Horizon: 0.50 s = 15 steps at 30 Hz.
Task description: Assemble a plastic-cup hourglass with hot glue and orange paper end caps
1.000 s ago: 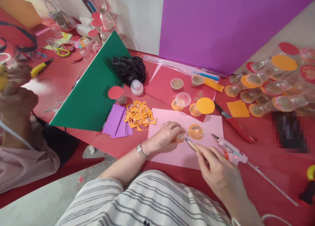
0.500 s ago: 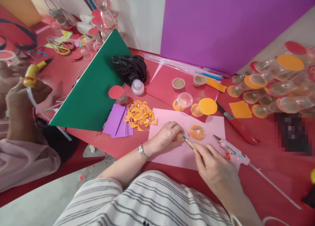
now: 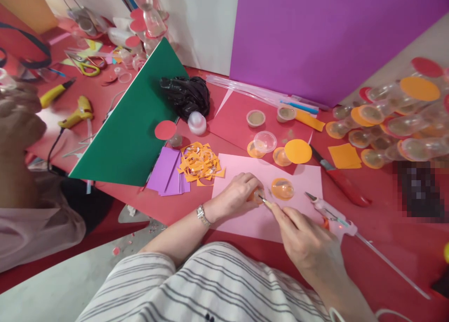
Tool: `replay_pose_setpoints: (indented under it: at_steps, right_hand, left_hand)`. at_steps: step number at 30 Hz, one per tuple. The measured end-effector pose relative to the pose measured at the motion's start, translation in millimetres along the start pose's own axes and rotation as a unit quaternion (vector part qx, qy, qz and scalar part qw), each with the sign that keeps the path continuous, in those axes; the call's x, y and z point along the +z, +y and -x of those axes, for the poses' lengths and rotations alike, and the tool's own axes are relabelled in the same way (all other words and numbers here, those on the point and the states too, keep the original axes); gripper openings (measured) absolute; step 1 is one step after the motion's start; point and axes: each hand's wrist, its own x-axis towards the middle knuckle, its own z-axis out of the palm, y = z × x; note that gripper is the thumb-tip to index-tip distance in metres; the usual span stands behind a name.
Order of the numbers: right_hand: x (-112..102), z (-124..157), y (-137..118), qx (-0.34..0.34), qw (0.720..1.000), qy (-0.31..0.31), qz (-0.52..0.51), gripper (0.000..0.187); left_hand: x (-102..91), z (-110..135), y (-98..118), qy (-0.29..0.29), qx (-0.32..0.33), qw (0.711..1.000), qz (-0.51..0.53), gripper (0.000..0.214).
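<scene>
My left hand (image 3: 238,194) is closed over a small clear cup with an orange disc (image 3: 257,195), pressing it onto a pink paper sheet (image 3: 261,221). My right hand (image 3: 307,245) grips a thin craft knife (image 3: 268,203) whose tip touches that cup. Just right of it on the pink sheet sits another clear cup on an orange disc (image 3: 282,189). A pink glue gun (image 3: 331,215) lies beside my right hand.
Orange scraps (image 3: 199,163) and purple paper squares (image 3: 166,171) lie left of the sheet. A green card (image 3: 136,120), black bag (image 3: 185,96), red cutter (image 3: 342,181) and several finished cups (image 3: 393,125) surround it. Another person's hand (image 3: 17,120) and a yellow glue gun (image 3: 75,113) are at the far left.
My right hand slid slightly left, bringing the knife tip closer against the cup. The other person put the yellow glue gun down on the table.
</scene>
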Motion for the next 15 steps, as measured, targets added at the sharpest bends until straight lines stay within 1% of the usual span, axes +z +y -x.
replay_pose_setpoints:
  at_steps: [4,7,9,12,15]
  right_hand:
    - [-2.2,2.7,1.0,0.015,1.000,0.001,-0.019,0.031]
    - [-3.5,3.9,2.6,0.036,0.998,0.009,-0.041,0.026]
    - [-3.6,5.0,3.3,0.056,0.998,0.007,-0.038,0.024]
    - [-2.1,6.9,3.6,0.086,0.996,0.018,-0.029,0.022]
    - [1.9,9.1,4.2,0.103,0.993,0.028,-0.040,0.021]
  left_hand:
    - [-0.2,-0.5,0.2,-0.001,-0.001,1.000,-0.001,0.020]
    - [0.6,-0.4,-0.8,0.005,0.003,1.000,-0.003,0.019]
    - [1.2,-0.1,-1.4,0.008,0.002,1.000,-0.005,0.022]
    - [1.7,0.6,-1.8,0.014,-0.002,1.000,-0.009,0.026]
    - [1.1,1.0,-1.1,0.013,-0.006,1.000,-0.008,0.028]
